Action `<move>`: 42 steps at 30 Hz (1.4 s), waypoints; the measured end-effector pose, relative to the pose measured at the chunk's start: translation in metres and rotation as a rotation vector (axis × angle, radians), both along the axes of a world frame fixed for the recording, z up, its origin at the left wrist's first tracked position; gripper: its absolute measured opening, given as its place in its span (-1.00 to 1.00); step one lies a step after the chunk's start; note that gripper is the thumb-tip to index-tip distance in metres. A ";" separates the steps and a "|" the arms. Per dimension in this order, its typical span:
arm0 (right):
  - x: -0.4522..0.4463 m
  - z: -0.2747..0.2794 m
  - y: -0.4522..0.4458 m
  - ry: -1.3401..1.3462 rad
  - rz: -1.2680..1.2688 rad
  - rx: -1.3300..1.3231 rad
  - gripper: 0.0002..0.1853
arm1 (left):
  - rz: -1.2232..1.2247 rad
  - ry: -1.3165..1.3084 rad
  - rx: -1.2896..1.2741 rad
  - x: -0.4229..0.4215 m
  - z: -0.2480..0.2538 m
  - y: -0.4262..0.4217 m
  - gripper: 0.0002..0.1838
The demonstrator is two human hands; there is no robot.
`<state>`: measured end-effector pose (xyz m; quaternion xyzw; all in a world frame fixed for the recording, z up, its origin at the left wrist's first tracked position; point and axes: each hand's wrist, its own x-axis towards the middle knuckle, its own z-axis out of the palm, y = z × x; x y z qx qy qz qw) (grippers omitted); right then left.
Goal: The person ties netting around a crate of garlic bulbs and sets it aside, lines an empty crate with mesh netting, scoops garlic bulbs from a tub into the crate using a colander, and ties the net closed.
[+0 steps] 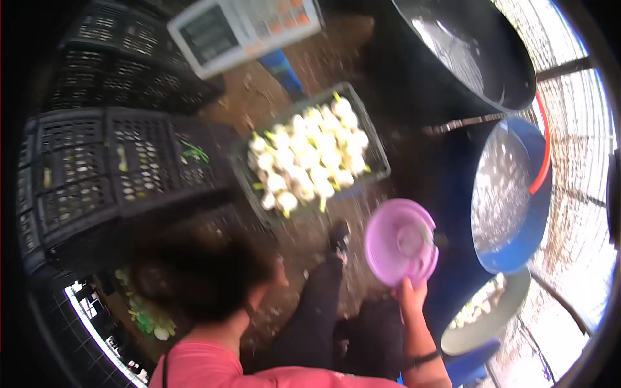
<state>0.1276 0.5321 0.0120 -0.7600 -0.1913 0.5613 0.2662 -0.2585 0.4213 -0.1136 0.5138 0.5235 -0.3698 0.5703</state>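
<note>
Stacked black crates [107,158] are the largest things in view, standing left of the dark crate of white bulbs [378,145]. Up and to the right of that crate is a black tub [517,71]; more directly to its right is a blue tub [530,226], both with water in them. A person in a pink top [213,365] is below the crate, the dark trouser legs running up towards its lower edge. The crate itself slants, its long side climbing to the right, with the bulbs heaped in it. Above it is a scale [249,29] with a dark display. A pale tub [515,304] holding more white bulbs is well apart from the crate, below and to the right.

The lilac basin [381,249] is just off the crate's lower right corner, not touching it. Its mouth faces the camera, tipped slightly towards the crate's side, so the base shows right of centre. It is nearly round; its outline's longer axis runs up and down the view. A hand [414,299] grips the lower rim, on the side away from the crate. The bare forearm behind it seems to belong to the person in pink. The wearer's own left and right hands are out of view, so their state cannot be told. Smallest, a green scrap [427,237] shows at the basin's inner wall, on the side farther from the crate.
</note>
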 end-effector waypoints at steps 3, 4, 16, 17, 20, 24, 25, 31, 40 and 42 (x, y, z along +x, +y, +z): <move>0.007 0.001 -0.002 -0.040 0.094 -0.079 -0.76 | 0.721 -0.022 1.030 0.051 0.032 0.076 -0.69; 0.008 -0.001 -0.005 -0.035 0.093 -0.065 -0.75 | 0.777 0.035 1.038 0.065 0.066 0.128 -0.65; 0.007 -0.029 -0.028 0.015 -0.038 -0.076 -0.75 | 0.133 0.283 1.046 0.118 0.006 0.224 -0.43; 0.005 -0.031 -0.027 0.031 -0.075 -0.057 -0.74 | -0.040 0.423 1.284 0.110 -0.027 0.214 -0.66; 0.012 -0.018 -0.020 0.056 -0.119 -0.060 -0.70 | -0.119 0.297 1.087 0.104 0.000 0.227 -0.70; 0.036 -0.029 -0.030 0.057 -0.148 -0.019 -0.68 | -0.118 0.073 0.949 0.084 0.007 0.243 -0.63; 0.038 -0.028 -0.028 0.056 -0.159 -0.012 -0.66 | -0.053 -0.021 0.961 0.081 0.016 0.250 -0.61; 0.055 -0.038 -0.043 0.051 -0.143 -0.048 -0.58 | 0.354 0.239 1.310 0.092 0.026 0.299 -0.43; 0.059 -0.047 -0.066 0.146 -0.222 -0.111 -0.77 | -0.037 0.432 1.168 0.109 -0.022 0.352 -0.70; 0.064 -0.044 -0.069 0.165 -0.228 -0.117 -0.75 | 0.187 0.339 1.254 0.100 -0.008 0.344 -0.79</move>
